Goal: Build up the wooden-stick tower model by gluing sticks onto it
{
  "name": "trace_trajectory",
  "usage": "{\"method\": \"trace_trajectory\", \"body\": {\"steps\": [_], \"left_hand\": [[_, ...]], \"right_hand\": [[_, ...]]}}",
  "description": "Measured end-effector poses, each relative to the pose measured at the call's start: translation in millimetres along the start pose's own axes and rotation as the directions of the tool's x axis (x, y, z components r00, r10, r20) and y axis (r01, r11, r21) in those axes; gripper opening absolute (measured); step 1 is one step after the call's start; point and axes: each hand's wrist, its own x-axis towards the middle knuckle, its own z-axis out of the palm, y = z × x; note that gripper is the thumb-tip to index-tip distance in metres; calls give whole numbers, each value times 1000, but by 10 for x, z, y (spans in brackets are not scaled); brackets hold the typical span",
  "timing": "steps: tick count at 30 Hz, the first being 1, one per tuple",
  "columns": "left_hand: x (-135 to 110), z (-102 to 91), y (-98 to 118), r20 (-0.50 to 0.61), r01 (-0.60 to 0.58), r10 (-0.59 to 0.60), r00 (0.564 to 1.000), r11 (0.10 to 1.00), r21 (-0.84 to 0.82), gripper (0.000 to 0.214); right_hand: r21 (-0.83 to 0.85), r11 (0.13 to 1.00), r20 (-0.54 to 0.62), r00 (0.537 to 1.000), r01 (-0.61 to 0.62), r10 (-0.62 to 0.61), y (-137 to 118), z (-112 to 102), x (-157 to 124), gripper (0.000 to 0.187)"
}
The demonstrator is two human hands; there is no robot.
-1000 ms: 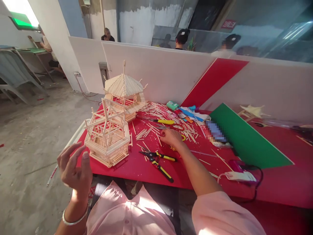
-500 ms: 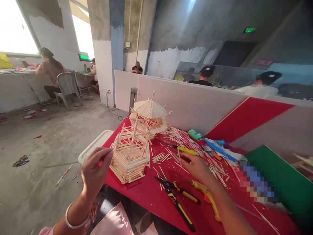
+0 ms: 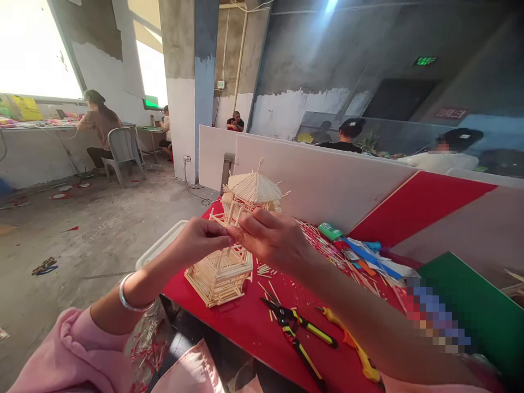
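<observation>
A small house model built of thin wooden sticks (image 3: 221, 273) stands near the left corner of the red table (image 3: 249, 333). My left hand (image 3: 200, 240) and my right hand (image 3: 270, 240) meet just above its open frame, fingertips pinched together around a thin stick or part of the frame; what they pinch is too small to name. A second stick model with a pointed roof (image 3: 254, 191) stands right behind them.
Black-and-yellow pliers (image 3: 295, 333) and a yellow-handled tool (image 3: 352, 349) lie near the table's front edge. Loose sticks (image 3: 323, 245), a green tube (image 3: 329, 231), a green board (image 3: 470, 305) and a white partition (image 3: 327, 180) lie beyond. People sit at other tables.
Both hands have risen from the sides and come together over the near stick model. My right hand left the loose sticks on the table. The view has tilted upward.
</observation>
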Motion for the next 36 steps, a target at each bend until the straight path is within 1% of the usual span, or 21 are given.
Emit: {"method": "trace_trajectory", "body": {"steps": [1,3,5,6,8,11,14,18,27,36], "left_hand": [[29,-21,21,-1,61,-61,998,998,-1,29],[81,-51,74,-37,156,-155,987,988,7,31],[131,-72,124,-71,224,-221,973,974,30,33],[155,-83,143,-76,250,-245,966,967,52,32],[199,-109,161,-70,278,-272,960,954,109,28],[247,-143,160,-70,289,-281,957,942,168,20],[267,-156,163,-77,294,-284,956,938,186,18],[272,-146,167,-79,292,-282,956,935,200,20],[287,-146,134,-80,261,-249,965,937,232,20],[298,-136,59,-63,245,-236,970,942,232,23]], "right_hand": [[-15,1000,-27,999,-17,17,-5,49,-35,15],[-28,993,-60,992,-110,109,-32,112,-120,25],[-14,980,-44,979,-199,198,-79,130,-212,34],[-2,975,-27,974,-224,224,-108,126,-258,33],[30,970,7,970,-242,241,-164,99,-344,25],[71,969,52,971,-237,234,-217,39,-460,19],[109,962,90,966,-251,242,-225,-2,-558,20],[117,957,95,962,-265,254,-221,3,-647,21],[159,948,87,961,-275,264,-260,8,-641,19],[155,945,125,955,-287,269,-282,5,-666,17]]}}
